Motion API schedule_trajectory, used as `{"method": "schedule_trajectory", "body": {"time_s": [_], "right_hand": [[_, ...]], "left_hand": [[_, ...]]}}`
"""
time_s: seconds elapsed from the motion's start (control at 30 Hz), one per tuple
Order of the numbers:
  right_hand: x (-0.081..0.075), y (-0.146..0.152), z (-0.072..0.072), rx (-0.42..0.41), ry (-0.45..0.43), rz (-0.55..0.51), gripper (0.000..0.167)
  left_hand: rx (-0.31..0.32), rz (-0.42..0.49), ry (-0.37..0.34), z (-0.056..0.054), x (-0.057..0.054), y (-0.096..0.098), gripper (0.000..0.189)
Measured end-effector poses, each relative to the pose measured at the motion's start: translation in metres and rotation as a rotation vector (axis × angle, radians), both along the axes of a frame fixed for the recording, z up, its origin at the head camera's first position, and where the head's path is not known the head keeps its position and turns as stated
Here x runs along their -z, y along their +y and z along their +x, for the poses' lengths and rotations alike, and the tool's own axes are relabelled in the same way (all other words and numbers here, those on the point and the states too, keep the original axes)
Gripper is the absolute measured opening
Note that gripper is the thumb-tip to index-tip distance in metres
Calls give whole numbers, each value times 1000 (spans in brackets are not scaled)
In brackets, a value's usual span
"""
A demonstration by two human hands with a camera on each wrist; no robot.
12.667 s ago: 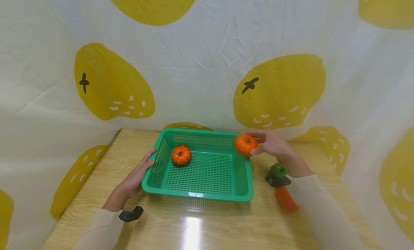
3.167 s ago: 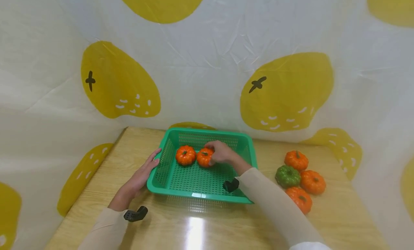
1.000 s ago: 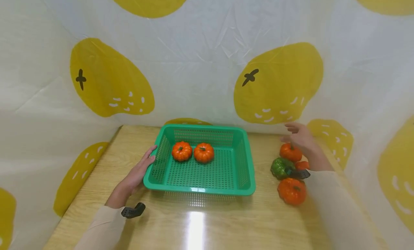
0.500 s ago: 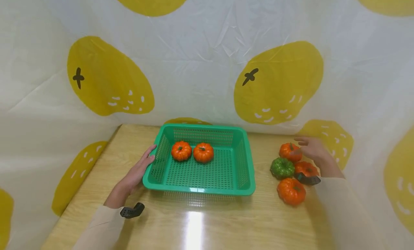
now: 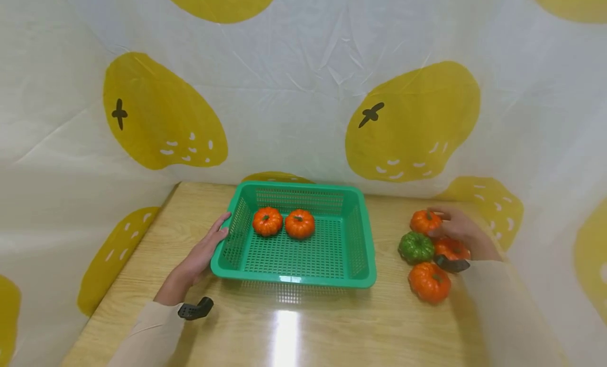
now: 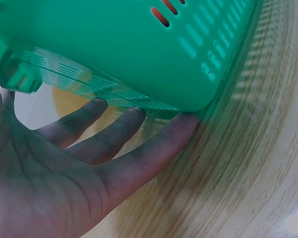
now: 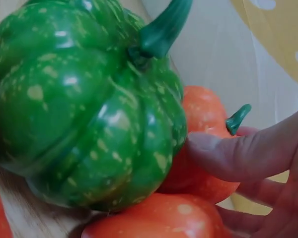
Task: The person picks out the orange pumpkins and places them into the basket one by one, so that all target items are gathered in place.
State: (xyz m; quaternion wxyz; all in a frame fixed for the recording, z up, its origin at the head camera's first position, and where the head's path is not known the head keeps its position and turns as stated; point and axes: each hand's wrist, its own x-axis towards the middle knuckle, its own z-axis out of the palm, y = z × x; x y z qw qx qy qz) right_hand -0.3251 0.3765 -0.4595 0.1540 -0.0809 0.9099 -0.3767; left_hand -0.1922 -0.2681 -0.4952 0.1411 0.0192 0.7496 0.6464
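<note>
My left hand (image 5: 205, 252) rests at the left side of a green plastic basket (image 5: 293, 282). In the left wrist view its fingers (image 6: 154, 153) stretch out along the basket's outer wall (image 6: 114, 54). Two orange pumpkins sit side by side in the basket, a left one (image 5: 267, 221) and a right one (image 5: 300, 224). Over on the right, my right hand (image 5: 461, 230) holds the farthest orange pumpkin (image 5: 423, 222) of a cluster. The right wrist view has the thumb (image 7: 238, 154) against that pumpkin (image 7: 206, 106), with fingers behind it. A green pumpkin (image 7: 89, 109) sits close to the thumb.
Beside the green pumpkin, one orange pumpkin (image 5: 450, 247) lies partly under the right wrist, and another (image 5: 429, 282) is nearest the front. All stand on a wooden table (image 5: 332, 325). A white sheet (image 5: 284, 119) printed with yellow fruit hangs behind.
A second orange pumpkin was set in the basket beside the first. The right hand then went back to the right-hand cluster and came down around the farthest pumpkin. The left hand stayed at the basket.
</note>
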Motion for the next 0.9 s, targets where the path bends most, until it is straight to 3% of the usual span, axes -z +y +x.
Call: {"method": "schedule_trajectory", "body": {"time_s": [0.37,0.63,0.9], "right_hand": [[10,4,-3,53,78,-108,67],[2,1,-10,112,175,-46,75],[-12,-6,-9,125,170,8,77]], "left_hand": [[0,-3,0,-1,1,0,62],[-14,-19,6,-1,1,0,61],[-11,-28,-1,-1,0,0,61]]}}
